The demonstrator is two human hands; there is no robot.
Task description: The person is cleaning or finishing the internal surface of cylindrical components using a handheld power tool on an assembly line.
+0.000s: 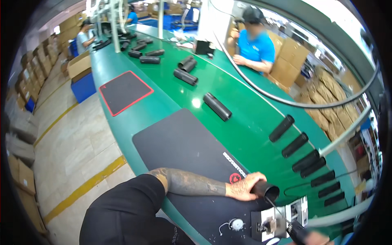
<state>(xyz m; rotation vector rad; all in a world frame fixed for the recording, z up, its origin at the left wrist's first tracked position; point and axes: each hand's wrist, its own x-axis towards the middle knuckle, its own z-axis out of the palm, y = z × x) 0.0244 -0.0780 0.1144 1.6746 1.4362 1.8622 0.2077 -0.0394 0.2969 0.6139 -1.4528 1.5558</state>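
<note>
My left hand [245, 188] is wrapped round a black cylindrical tube [267, 190], holding it above the dark mat with its open end toward the right. At the lower right edge my right hand [316, 238], partly blurred, grips the dark handle of a screwdriver [297, 231]. Its long thin shaft runs up to the tube's open mouth; whether the tip touches anything inside is hidden. Below the tube stands a metal and white fixture [261, 228]. Beside the fixture, on the mat, lies a small white round part [235, 224] with a wire attached.
A row of black tubes [295, 145] lies along the right of the green conveyor belt [245, 122]; another tube [217, 107] and several more are farther up. A grey mat with a red border [125, 93] is at left. A co-worker in blue [256, 45] stands across the belt.
</note>
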